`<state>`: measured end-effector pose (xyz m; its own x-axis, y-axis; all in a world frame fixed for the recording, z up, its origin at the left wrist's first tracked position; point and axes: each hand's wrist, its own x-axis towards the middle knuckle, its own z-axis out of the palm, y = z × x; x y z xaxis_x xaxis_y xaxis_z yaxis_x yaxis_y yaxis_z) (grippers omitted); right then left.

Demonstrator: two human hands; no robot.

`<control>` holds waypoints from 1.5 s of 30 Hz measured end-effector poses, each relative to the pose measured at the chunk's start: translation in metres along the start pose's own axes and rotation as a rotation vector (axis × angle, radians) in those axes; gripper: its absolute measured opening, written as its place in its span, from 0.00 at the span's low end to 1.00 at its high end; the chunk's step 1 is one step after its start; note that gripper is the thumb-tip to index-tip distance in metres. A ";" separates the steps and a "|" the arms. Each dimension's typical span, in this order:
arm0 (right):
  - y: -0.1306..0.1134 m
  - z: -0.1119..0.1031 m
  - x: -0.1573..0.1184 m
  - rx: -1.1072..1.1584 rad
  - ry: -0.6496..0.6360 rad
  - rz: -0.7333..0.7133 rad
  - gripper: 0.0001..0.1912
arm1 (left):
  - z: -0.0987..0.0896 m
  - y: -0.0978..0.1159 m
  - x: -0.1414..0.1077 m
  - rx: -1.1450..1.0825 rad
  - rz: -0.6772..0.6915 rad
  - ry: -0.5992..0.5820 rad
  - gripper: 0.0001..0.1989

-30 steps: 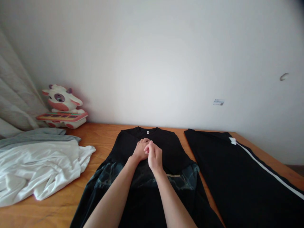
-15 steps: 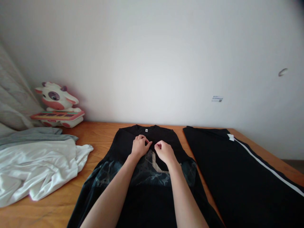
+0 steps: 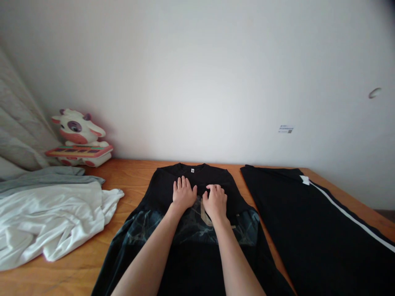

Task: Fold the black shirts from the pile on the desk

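Note:
A black shirt [image 3: 197,263] with a dark marbled band and a beige printed shape lies spread out, its collar toward the wall. On the left of its chest, my left hand [image 3: 184,194] rests palm down with the fingers apart, holding nothing. To the right, my right hand [image 3: 215,200] touches the chest with its fingers bent and thumb apart, nothing seen in it. Both forearms cover parts of the shirt's lower front.
Black trousers [image 3: 308,222] with a white side stripe lie at the right. White cloth [image 3: 52,213] and grey cloth [image 3: 55,174] are heaped at the left on the wooden table [image 3: 129,176]. A cow-shaped toy keyboard [image 3: 82,139] stands behind them by a curtain [image 3: 21,119].
Both hands have gone from pinched fingers to opened fingers; the left now lies flat on the shirt. The view has shifted slightly.

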<state>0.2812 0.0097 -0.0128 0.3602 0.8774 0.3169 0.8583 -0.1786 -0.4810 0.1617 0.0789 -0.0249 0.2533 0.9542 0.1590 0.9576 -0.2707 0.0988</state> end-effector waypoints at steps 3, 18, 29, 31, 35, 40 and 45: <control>-0.001 0.004 -0.002 -0.056 -0.045 -0.040 0.19 | -0.005 -0.004 -0.001 0.016 0.089 -0.021 0.32; -0.005 0.002 -0.006 -0.170 -0.206 -0.071 0.28 | -0.008 -0.004 -0.004 -0.008 0.193 -0.012 0.26; 0.006 -0.004 -0.011 -0.185 -0.227 -0.053 0.29 | -0.008 0.009 -0.011 0.012 0.180 -0.009 0.29; 0.009 -0.006 -0.013 -0.198 -0.234 -0.051 0.29 | -0.009 0.013 -0.015 0.010 0.172 -0.008 0.30; 0.013 -0.012 -0.018 -0.232 -0.264 -0.040 0.29 | -0.011 0.020 -0.022 0.004 0.161 0.004 0.29; 0.012 -0.014 -0.017 -0.259 -0.299 -0.014 0.30 | -0.013 0.022 -0.023 -0.010 0.164 -0.003 0.30; 0.007 -0.012 -0.015 -0.274 -0.319 0.003 0.29 | -0.016 0.019 -0.019 -0.006 0.202 -0.020 0.30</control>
<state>0.2865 -0.0097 -0.0110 0.2689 0.9628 0.0260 0.9383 -0.2557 -0.2329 0.1727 0.0538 -0.0105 0.4429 0.8828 0.1562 0.8862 -0.4575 0.0730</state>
